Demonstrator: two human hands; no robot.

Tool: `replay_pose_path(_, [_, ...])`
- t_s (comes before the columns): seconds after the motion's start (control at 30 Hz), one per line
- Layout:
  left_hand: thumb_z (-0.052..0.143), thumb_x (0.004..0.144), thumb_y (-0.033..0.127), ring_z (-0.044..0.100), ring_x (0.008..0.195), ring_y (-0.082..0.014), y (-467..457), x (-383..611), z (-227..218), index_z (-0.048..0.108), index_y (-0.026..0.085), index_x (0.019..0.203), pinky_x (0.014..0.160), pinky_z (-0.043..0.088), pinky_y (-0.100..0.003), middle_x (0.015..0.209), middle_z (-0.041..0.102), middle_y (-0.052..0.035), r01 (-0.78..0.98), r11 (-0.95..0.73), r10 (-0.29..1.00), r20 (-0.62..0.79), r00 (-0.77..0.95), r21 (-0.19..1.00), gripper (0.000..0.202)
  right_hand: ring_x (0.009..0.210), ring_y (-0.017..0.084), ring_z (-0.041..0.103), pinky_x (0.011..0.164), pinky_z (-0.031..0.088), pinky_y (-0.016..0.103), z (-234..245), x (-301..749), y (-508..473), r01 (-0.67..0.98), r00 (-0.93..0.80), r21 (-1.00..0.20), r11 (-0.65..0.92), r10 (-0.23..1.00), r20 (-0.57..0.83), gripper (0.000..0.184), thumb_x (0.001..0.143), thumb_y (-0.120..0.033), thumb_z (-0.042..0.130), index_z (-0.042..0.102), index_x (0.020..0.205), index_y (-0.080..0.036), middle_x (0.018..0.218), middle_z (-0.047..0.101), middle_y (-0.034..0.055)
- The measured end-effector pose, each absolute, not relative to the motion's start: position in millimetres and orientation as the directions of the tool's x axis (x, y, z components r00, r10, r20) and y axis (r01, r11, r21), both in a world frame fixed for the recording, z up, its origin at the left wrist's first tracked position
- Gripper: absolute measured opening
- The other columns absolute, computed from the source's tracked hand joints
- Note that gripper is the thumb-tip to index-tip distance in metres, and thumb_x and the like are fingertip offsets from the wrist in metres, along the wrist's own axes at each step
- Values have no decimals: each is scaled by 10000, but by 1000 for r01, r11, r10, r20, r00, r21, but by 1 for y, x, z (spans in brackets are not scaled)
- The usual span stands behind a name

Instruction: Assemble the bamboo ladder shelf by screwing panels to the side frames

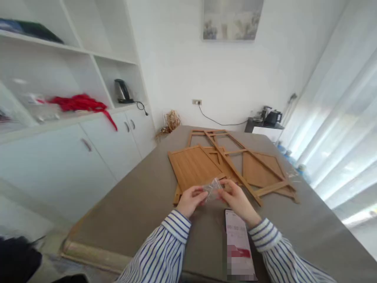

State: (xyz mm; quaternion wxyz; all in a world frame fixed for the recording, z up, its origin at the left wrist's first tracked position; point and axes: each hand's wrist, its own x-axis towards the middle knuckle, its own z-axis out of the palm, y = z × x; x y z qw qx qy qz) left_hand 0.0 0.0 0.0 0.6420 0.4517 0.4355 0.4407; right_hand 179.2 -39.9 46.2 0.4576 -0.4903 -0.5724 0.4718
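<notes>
Both my hands hold a small clear plastic bag point(212, 188) above the grey-brown table point(141, 204). My left hand point(191, 199) pinches the bag's left side, fingers closed. My right hand point(237, 198) grips its right side, fingers curled. What the bag contains is too small to make out. Just beyond my hands lies a pile of flat bamboo-coloured wooden panels point(194, 165) and slatted frames point(235, 157). A phone point(238, 243) with a lit screen lies on the table under my right wrist.
White cabinets and shelves point(88, 145) line the left wall, with a red cloth point(78, 103) and a kettle point(121, 91) on them. A side table with a dark kettle point(272, 117) stands at the far right, beside curtains point(338, 137). Straw-like stuffing point(171, 122) lies at the table's far end.
</notes>
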Motion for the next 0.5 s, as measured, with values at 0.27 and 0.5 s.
replay_pose_path(0.27, [772,595,335,632,671,-143,2,0,0,583,147,904,556,541,-264,821,657,-35,-289,187,977,-148,152,939,408,638,137,597,552,431,238,41,179,-35,112,-89,-986,122,990,112,299,794,-360,541,465,1037,-204,694,630,-13])
replay_pose_path(0.5, [761,618,329,646,643,-148,1,0,1,569,137,935,510,531,-238,838,675,-63,-274,165,981,-129,147,947,417,645,133,591,555,435,245,37,182,-30,130,-75,-984,126,990,117,175,772,-352,554,505,837,-197,720,624,-2])
